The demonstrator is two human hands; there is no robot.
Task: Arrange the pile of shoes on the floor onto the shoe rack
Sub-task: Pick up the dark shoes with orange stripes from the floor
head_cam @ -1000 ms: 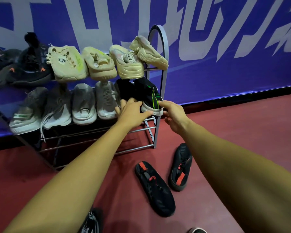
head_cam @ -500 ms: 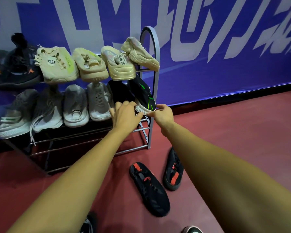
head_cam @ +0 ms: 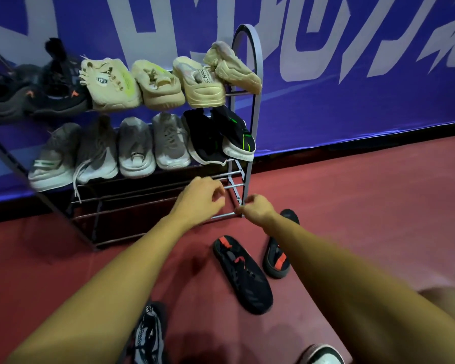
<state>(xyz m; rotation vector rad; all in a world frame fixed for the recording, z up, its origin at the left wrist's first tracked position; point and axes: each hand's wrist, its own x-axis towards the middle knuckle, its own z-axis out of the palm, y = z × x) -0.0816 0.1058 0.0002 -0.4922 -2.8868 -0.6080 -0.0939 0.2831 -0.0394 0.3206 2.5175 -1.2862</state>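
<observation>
Nearest me, a patterned shoe (head_cam: 147,334) sits half hidden under my left arm, and a white-toed shoe (head_cam: 321,354) is cut off by the frame edge. The black sandals (head_cam: 243,274) wait on the floor (head_cam: 352,206). My left grip (head_cam: 200,198) and right grip (head_cam: 255,206) have let go and hang loosely curled, empty. The black-green pair (head_cam: 221,137) now sits on the rack (head_cam: 247,179), middle shelf. The rack's far-left end is blurred.
</observation>
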